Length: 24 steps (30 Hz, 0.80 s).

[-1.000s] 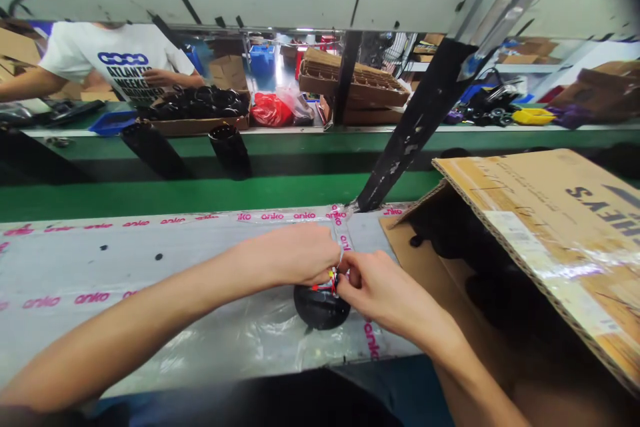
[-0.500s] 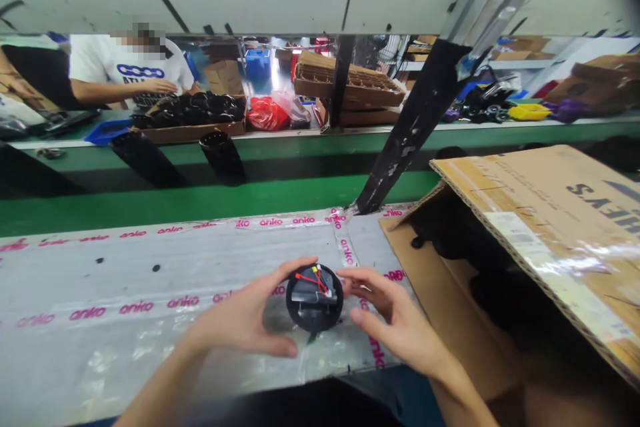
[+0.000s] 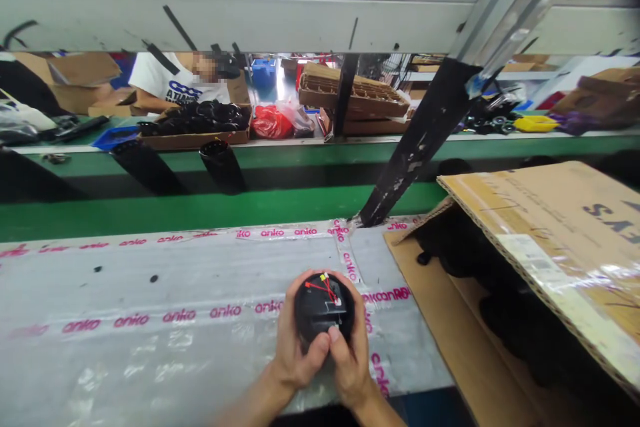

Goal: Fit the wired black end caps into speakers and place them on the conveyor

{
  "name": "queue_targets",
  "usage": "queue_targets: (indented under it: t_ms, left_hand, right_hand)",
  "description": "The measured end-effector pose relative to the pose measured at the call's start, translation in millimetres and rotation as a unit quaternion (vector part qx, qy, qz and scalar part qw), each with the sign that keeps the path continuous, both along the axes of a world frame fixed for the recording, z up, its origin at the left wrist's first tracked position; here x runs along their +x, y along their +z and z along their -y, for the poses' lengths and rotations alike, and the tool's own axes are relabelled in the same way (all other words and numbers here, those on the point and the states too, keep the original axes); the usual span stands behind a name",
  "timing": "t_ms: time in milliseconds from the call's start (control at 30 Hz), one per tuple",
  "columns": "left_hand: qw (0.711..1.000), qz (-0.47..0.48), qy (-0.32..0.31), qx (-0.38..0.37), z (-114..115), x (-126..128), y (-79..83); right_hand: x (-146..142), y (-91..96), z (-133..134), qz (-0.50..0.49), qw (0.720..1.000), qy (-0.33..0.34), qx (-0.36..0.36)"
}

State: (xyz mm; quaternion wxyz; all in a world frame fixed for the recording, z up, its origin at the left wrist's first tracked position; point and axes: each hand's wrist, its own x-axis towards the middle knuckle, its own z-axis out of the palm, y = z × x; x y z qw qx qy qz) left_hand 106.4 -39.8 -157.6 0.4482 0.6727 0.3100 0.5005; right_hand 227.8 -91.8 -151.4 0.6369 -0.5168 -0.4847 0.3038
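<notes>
A round black housing [image 3: 316,312] with short red wires and small white and yellow connectors on its top is between my hands, over the taped work surface [image 3: 210,360]. My left hand [image 3: 295,340] wraps round its left side, and my right hand [image 3: 354,340] wraps round its right side. Both thumbs lie together at the near rim, the right one touching the top. The fingers behind the housing are partly hidden, and so is its underside.
An open cardboard box [image 3: 555,213] with black parts inside stands on the right. A black-wrapped post [image 3: 415,147] rises at the bench's back edge. Beyond the green belt [image 3: 280,205], a person [image 3: 175,83] leans over a carton of black parts [image 3: 200,137].
Both hands have closed in round the black housing, where before they were spread around it. The thumbs came together at its near side. The co-worker has leaned to the right.
</notes>
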Motion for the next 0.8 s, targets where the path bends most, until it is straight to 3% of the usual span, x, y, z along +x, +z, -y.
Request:
queue_targets:
  t_ms: [133,233,333,367,433,533,633,733,800]
  left_hand:
    - [0.999,0.034,-0.012,-0.014,12.7,-5.5,-8.6]
    - [0.998,0.036,-0.026,-0.042,17.5,-9.1,-9.8]
    - [0.998,0.028,-0.030,-0.054,19.0,-10.2,-8.4]
    - [0.997,0.026,-0.033,-0.057,18.7,-10.5,-6.9]
    - [0.996,0.014,-0.049,-0.067,15.7,-12.8,-1.8]
    - [0.989,-0.022,-0.117,-0.084,3.7,-22.4,12.1]
    - [0.987,-0.029,-0.148,-0.060,-14.7,-36.6,34.4]
    - [0.996,-0.048,-0.057,0.041,-29.4,-46.4,65.2]
    - [0.984,-0.101,-0.023,0.143,-33.4,-47.7,87.6]
  right_hand:
    - [-11.4,-4.9,14.6,0.019,1.000,-0.002,0.007]
    - [-1.9,4.9,22.0,0.057,0.998,0.040,-0.007]
    - [37.8,24.0,20.3,0.134,0.982,0.129,-0.030]
    - [58.1,29.6,17.3,0.185,0.974,0.127,-0.036]
    - [106.0,36.0,8.2,0.324,0.942,-0.009,-0.084]
    - [178.6,31.3,-10.5,0.358,0.908,-0.164,-0.144]
    - [224.7,17.4,-25.3,0.369,0.887,-0.204,-0.187]
    - [230.9,7.1,-27.5,0.363,0.888,-0.195,-0.205]
    - [217.9,5.4,-20.5,0.354,0.896,-0.170,-0.209]
